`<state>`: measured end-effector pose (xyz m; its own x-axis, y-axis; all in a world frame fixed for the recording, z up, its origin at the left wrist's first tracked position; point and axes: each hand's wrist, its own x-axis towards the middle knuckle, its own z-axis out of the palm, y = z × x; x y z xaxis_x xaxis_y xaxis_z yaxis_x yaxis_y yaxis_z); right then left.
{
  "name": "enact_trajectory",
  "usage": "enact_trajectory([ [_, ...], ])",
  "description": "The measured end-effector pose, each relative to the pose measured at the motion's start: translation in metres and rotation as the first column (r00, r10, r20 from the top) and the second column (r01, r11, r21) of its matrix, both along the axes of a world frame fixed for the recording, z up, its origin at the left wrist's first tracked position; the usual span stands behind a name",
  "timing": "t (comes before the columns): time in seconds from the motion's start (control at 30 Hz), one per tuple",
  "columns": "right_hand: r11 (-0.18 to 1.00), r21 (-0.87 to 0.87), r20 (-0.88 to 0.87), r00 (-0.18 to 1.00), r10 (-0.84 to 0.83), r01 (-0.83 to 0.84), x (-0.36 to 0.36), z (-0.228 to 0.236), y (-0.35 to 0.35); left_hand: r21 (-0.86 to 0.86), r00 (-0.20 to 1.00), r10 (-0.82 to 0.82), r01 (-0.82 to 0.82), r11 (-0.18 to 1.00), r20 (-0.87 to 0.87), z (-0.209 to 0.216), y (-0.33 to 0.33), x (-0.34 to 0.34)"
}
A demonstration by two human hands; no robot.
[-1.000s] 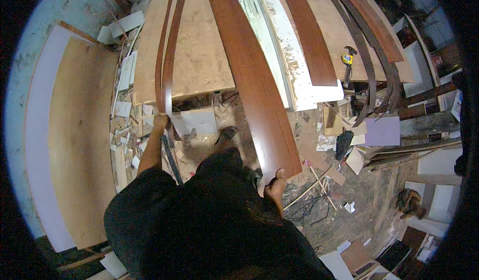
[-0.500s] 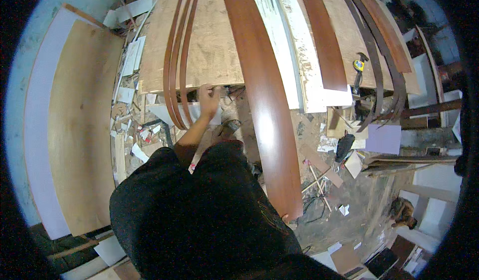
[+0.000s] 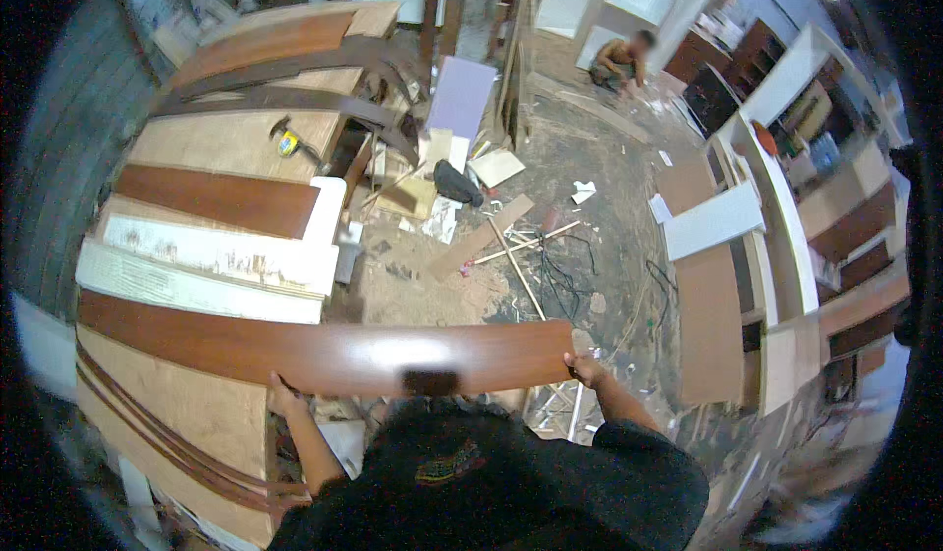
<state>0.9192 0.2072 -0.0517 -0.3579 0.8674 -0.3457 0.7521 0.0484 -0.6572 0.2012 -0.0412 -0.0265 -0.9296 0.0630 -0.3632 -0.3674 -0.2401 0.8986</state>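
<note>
In the head view, a long reddish-brown wood-grain board is held across the plywood-topped table, one end carried out past the table's edge. That end is grasped at its corner by the right hand; the board's near long edge appears grasped by the left hand, just beyond the table's edge. The board is in hand, not yet released; whether its far end is supported by the table cannot be told. On the table, narrow brown strips, a shorter brown board and a claw hammer are left unheld.
</note>
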Motion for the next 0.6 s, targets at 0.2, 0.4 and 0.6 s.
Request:
enact_trajectory([
  [0.2,0.775,-0.601,-0.528,0.631,-0.568,0.195,0.013,-0.011,-0.034,0.112,0.968,0.0,-0.029,0.993,0.252,-0.088,0.0,-0.028],
  [0.4,0.915,-0.276,0.072,0.956,-0.285,0.293,0.06,-0.055,-0.035,-0.11,0.984,-0.047,0.067,0.992,0.175,-0.102,-0.012,-0.013],
  [0.6,0.938,-0.155,0.436,0.83,0.348,-0.311,0.068,-0.103,0.021,-0.057,0.997,-0.016,0.012,0.998,-0.076,-0.04,0.018,0.063],
])
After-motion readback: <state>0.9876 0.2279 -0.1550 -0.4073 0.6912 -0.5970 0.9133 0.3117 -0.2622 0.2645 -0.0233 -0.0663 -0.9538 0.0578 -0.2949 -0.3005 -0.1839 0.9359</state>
